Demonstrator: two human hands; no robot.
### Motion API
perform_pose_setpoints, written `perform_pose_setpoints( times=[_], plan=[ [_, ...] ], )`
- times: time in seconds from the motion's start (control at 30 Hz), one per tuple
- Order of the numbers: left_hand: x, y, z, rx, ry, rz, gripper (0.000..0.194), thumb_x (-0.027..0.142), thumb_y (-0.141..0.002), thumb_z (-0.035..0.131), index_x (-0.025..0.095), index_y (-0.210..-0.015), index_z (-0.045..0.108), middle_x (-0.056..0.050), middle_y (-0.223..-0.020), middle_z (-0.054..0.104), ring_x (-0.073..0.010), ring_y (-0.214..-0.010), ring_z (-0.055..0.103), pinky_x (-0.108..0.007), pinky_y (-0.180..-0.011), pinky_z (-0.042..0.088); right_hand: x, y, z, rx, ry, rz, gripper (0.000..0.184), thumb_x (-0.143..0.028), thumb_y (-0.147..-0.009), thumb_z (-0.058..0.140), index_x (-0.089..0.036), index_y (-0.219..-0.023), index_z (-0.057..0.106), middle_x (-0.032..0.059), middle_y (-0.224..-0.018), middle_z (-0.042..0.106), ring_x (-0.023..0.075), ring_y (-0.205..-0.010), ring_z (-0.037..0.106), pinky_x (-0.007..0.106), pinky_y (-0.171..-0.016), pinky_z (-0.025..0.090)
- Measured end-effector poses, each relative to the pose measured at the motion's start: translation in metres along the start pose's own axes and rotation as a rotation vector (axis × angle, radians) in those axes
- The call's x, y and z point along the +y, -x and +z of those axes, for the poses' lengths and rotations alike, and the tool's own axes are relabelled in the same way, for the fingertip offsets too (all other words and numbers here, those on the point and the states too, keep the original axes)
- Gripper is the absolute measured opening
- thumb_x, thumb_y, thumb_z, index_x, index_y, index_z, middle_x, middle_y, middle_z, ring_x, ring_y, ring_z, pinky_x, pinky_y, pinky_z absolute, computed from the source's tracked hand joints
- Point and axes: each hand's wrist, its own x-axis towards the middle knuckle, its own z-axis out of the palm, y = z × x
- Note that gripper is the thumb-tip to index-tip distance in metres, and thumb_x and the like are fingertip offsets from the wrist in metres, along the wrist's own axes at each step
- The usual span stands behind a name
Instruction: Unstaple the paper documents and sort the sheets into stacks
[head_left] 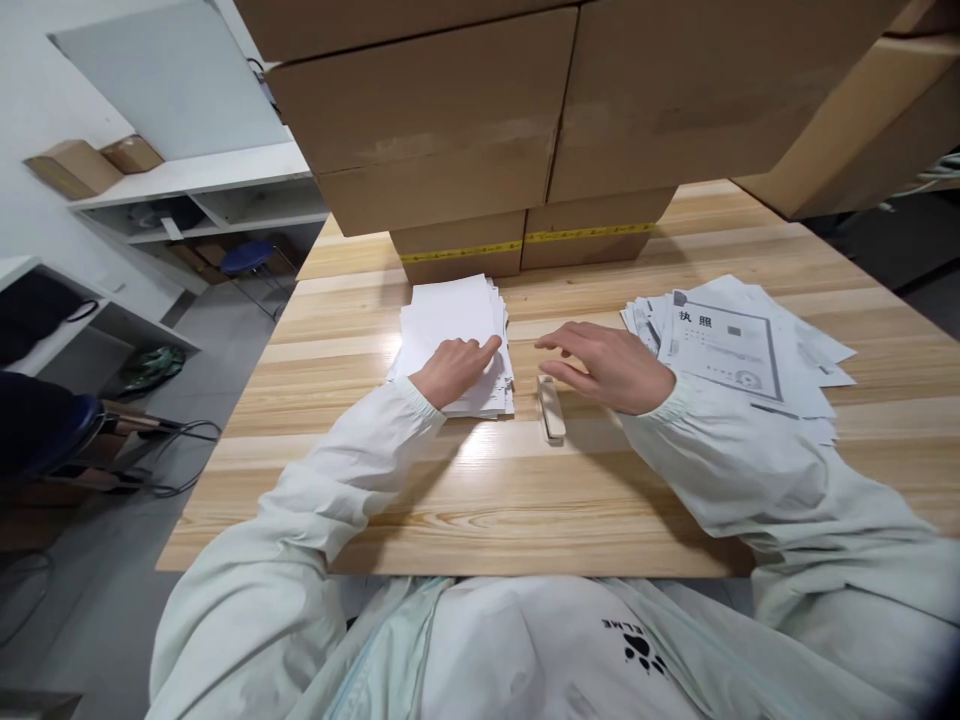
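Observation:
My left hand [456,370] rests on a stack of white paper [457,312], with its thumb held out to the right. Its other fingers are partly hidden by the back of the hand, and it grips nothing that I can see. Just above a small cream stapler [551,410], my right hand [606,365] is open, thumb and fingers apart and pointing left. The stapler lies lengthwise on the wooden table, right of the stack. Beyond my right hand is a fanned pile of printed sheets [724,345]; the top one has a dark border and large characters.
Large cardboard boxes [450,120] stand stacked at the table's [465,510] far side, the upper ones overhanging the lower. Another box [862,130] is at the far right. To the left are white shelves [202,185], a blue stool [247,256] and cables on the floor.

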Motion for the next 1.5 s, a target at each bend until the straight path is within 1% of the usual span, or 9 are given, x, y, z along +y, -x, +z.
perform_pose_setpoints(
  times=[0.23, 0.43, 0.57, 0.87, 1.0, 1.1, 1.27, 1.37, 1.5],
  plan=[
    [0.002, 0.003, 0.011, 0.058, -0.024, -0.006, 0.042, 0.003, -0.089, 0.036, 0.012, -0.129, 0.044, -0.012, -0.086, 0.070, -0.0293, -0.083, 0.070, -0.032, -0.066, 0.044, -0.012, -0.010, 0.029, -0.149, -0.097, 0.000, 0.026, -0.036, -0.096, 0.049, -0.021, -0.109, 0.066, 0.0097, -0.111, 0.070, 0.0231, -0.091, 0.065, 0.033, -0.070, 0.042],
    [0.012, 0.008, 0.018, 0.090, 0.005, -0.092, 0.042, 0.007, -0.092, 0.037, 0.013, -0.133, 0.039, -0.014, -0.093, 0.069, -0.0274, -0.084, 0.070, -0.032, -0.068, 0.045, -0.006, -0.020, 0.041, -0.097, -0.193, -0.018, 0.023, -0.032, -0.095, 0.051, -0.020, -0.107, 0.066, 0.0092, -0.109, 0.071, 0.0218, -0.090, 0.065, 0.034, -0.077, 0.044],
    [0.018, 0.008, 0.022, 0.124, 0.010, -0.120, 0.036, 0.011, -0.096, 0.033, 0.013, -0.131, 0.042, -0.016, -0.093, 0.068, -0.0282, -0.086, 0.070, -0.031, -0.066, 0.044, -0.004, -0.028, 0.049, -0.122, -0.214, -0.024, 0.023, -0.031, -0.094, 0.053, -0.019, -0.107, 0.067, 0.0096, -0.106, 0.071, 0.0221, -0.090, 0.065, 0.034, -0.079, 0.045],
    [0.001, 0.020, 0.031, 0.135, 0.055, -0.024, 0.021, 0.011, -0.098, 0.036, 0.016, -0.109, 0.053, -0.014, -0.107, 0.066, -0.0249, -0.095, 0.068, -0.029, -0.063, 0.042, 0.004, -0.032, 0.057, -0.101, -0.325, -0.031, 0.021, -0.029, -0.094, 0.051, -0.019, -0.102, 0.068, 0.0087, -0.101, 0.071, 0.0200, -0.086, 0.064, 0.032, -0.078, 0.046],
    [-0.002, 0.019, 0.034, 0.156, 0.132, -0.126, 0.020, 0.014, -0.098, 0.036, 0.017, -0.103, 0.054, -0.012, -0.095, 0.070, -0.0246, -0.086, 0.069, -0.029, -0.060, 0.039, 0.003, -0.034, 0.061, -0.088, -0.375, -0.039, 0.019, -0.026, -0.093, 0.052, -0.018, -0.100, 0.068, 0.0081, -0.098, 0.071, 0.0194, -0.084, 0.064, 0.032, -0.078, 0.046],
    [-0.005, 0.017, 0.041, 0.262, 0.295, -0.301, 0.015, 0.018, -0.097, 0.038, 0.019, -0.100, 0.053, -0.006, -0.080, 0.070, -0.0206, -0.070, 0.067, -0.027, -0.058, 0.037, 0.002, -0.036, 0.065, -0.059, -0.421, -0.069, 0.017, -0.022, -0.091, 0.054, -0.018, -0.099, 0.068, 0.0075, -0.098, 0.071, 0.0191, -0.085, 0.063, 0.032, -0.080, 0.046],
    [-0.012, 0.015, 0.058, 0.610, 0.527, -0.438, 0.016, 0.019, -0.095, 0.041, 0.023, -0.107, 0.052, 0.003, -0.066, 0.064, -0.0142, -0.058, 0.058, -0.024, -0.063, 0.038, 0.004, -0.041, 0.073, -0.030, -0.406, -0.100, 0.018, -0.023, -0.085, 0.064, -0.020, -0.102, 0.069, 0.0076, -0.098, 0.070, 0.0220, -0.091, 0.063, 0.034, -0.083, 0.046],
    [-0.012, 0.018, 0.062, 0.661, 0.581, -0.413, 0.019, 0.019, -0.095, 0.040, 0.024, -0.107, 0.055, 0.003, -0.072, 0.066, -0.0121, -0.060, 0.056, -0.023, -0.064, 0.039, 0.005, -0.044, 0.076, -0.019, -0.385, -0.098, 0.017, -0.026, -0.085, 0.066, -0.021, -0.102, 0.069, 0.0074, -0.098, 0.070, 0.0225, -0.091, 0.062, 0.035, -0.082, 0.046],
    [-0.009, 0.021, 0.058, 0.630, 0.590, -0.398, 0.026, 0.012, -0.091, 0.041, 0.023, -0.103, 0.061, 0.001, -0.084, 0.068, -0.0122, -0.067, 0.058, -0.023, -0.066, 0.041, 0.004, -0.044, 0.076, -0.007, -0.340, -0.119, 0.014, -0.028, -0.091, 0.060, -0.021, -0.095, 0.071, 0.0082, -0.097, 0.069, 0.0223, -0.092, 0.062, 0.034, -0.081, 0.045]
  ],
)
